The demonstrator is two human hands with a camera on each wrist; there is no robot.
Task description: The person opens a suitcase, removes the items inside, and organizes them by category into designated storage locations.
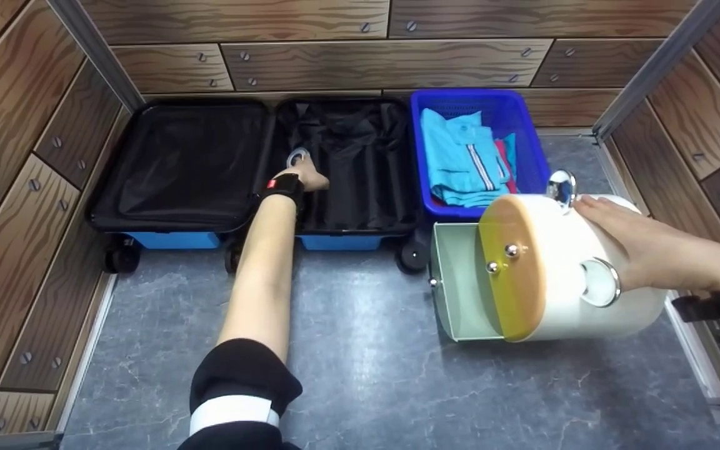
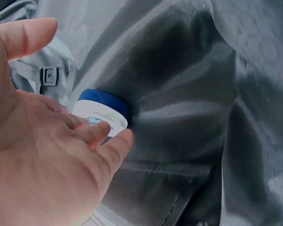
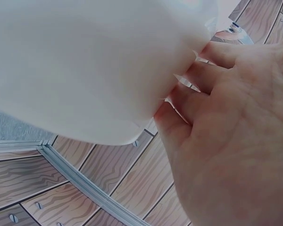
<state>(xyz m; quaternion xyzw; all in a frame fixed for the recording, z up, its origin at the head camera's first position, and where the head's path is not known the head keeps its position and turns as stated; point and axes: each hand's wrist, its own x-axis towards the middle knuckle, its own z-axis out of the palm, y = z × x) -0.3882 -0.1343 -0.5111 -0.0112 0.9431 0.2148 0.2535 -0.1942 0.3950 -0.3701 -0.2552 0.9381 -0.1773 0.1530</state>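
My left hand (image 1: 307, 172) reaches into the middle suitcase (image 1: 366, 175), which has a black lining. In the left wrist view the fingers are extended and the thumb stands apart. By the fingertips, against the lining, sits a small white jar (image 2: 101, 110) with a blue lid; the fingers partly cover it, and I cannot tell whether they touch it. On the right, my right hand (image 1: 641, 240) rests with spread fingers on a cream drawer box (image 1: 591, 322). A pale green drawer (image 1: 466, 281) sticks out of the box's left end, beside a yellow and orange front with round metal knobs.
A second black-lined suitcase half (image 1: 191, 169) lies at the left. At the back right, a blue basket (image 1: 525, 144) holds folded turquoise clothing (image 1: 463, 159) and something red. Wood-patterned walls (image 1: 310, 62) enclose the grey floor (image 1: 347, 350). Suitcase wheels (image 1: 413, 255) face me.
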